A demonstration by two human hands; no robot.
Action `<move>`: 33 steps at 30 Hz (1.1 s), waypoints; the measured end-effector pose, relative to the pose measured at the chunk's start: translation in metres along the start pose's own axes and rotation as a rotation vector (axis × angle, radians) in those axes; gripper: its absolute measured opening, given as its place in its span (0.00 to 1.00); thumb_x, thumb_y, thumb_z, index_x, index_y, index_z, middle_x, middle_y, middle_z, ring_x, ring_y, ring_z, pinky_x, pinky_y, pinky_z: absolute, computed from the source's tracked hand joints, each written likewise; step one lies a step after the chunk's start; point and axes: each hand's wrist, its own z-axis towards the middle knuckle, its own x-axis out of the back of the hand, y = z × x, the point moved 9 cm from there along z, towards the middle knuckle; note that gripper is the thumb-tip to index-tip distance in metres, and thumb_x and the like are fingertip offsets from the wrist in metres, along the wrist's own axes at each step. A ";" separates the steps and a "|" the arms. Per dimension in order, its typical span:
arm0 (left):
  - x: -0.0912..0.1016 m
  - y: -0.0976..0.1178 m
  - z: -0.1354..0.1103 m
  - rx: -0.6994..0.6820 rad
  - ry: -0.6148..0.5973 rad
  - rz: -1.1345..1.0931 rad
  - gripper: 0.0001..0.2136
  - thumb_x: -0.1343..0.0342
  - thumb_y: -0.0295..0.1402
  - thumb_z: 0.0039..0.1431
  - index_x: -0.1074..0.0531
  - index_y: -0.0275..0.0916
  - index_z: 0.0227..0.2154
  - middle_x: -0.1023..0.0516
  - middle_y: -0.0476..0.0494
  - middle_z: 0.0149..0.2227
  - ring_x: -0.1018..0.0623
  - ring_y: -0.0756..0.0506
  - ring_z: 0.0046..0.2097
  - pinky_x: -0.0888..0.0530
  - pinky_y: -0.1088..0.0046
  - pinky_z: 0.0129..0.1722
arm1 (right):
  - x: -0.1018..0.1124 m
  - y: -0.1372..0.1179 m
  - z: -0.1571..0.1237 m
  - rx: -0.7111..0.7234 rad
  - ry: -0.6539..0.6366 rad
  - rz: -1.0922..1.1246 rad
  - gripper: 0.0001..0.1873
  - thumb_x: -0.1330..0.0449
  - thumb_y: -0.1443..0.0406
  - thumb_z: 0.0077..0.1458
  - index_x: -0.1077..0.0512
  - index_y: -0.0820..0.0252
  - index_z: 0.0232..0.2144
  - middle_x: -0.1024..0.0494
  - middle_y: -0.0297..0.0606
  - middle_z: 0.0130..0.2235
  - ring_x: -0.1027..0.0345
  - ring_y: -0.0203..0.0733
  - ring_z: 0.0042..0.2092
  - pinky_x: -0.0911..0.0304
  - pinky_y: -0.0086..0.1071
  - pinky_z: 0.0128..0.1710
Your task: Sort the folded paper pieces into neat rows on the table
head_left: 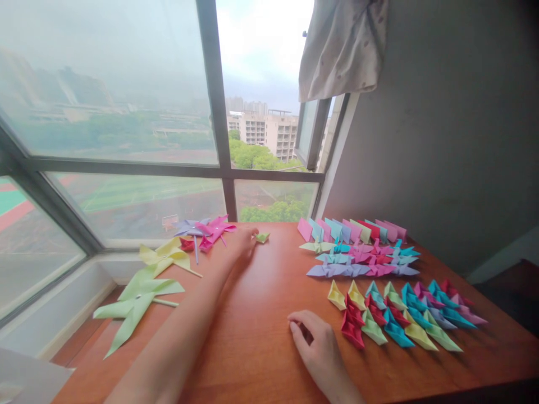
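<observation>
My left hand (245,241) reaches to the far side of the table, its fingers closed on the left end of a small light-green paper boat (263,238). My right hand (315,343) rests on the wood near the front, fingers curled in with nothing visible in them. To its right stand rows of folded paper boats (394,328) in red, yellow, blue, green and purple. Left of my left forearm lie a green paper pinwheel (138,297), a yellow pinwheel (165,255), a pink pinwheel (215,229) and a partly covered lilac pinwheel (190,228).
Behind the boats sit rows of folded paper cranes (337,270) and a line of upright folded papers (351,231). A small red folded paper (186,244) lies among the pinwheels. The brown table (248,348) meets a window (138,168), with a grey wall (429,129) at right.
</observation>
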 end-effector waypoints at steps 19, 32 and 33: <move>0.015 0.080 -0.095 -0.270 -0.015 -0.082 0.09 0.51 0.24 0.58 0.27 0.39 0.29 0.24 0.47 0.31 0.26 0.49 0.31 0.34 0.77 0.30 | 0.011 0.011 -0.003 -0.126 0.081 0.106 0.13 0.48 0.61 0.62 0.25 0.58 0.39 0.21 0.41 0.40 0.26 0.41 0.38 0.32 0.28 0.35; -0.001 0.092 -0.215 -0.213 -0.081 -0.243 0.09 0.50 0.26 0.61 0.25 0.42 0.35 0.20 0.46 0.35 0.22 0.46 0.37 0.27 0.74 0.38 | 0.000 -0.010 -0.009 0.065 -0.001 -0.004 0.10 0.45 0.67 0.60 0.25 0.55 0.41 0.21 0.36 0.37 0.27 0.39 0.35 0.32 0.29 0.35; -0.002 0.090 -0.219 -0.210 -0.061 -0.265 0.10 0.50 0.26 0.61 0.25 0.42 0.36 0.19 0.46 0.35 0.21 0.46 0.37 0.27 0.74 0.38 | -0.002 -0.012 -0.010 0.088 -0.027 -0.018 0.10 0.45 0.67 0.60 0.25 0.55 0.41 0.21 0.35 0.36 0.27 0.39 0.35 0.32 0.29 0.36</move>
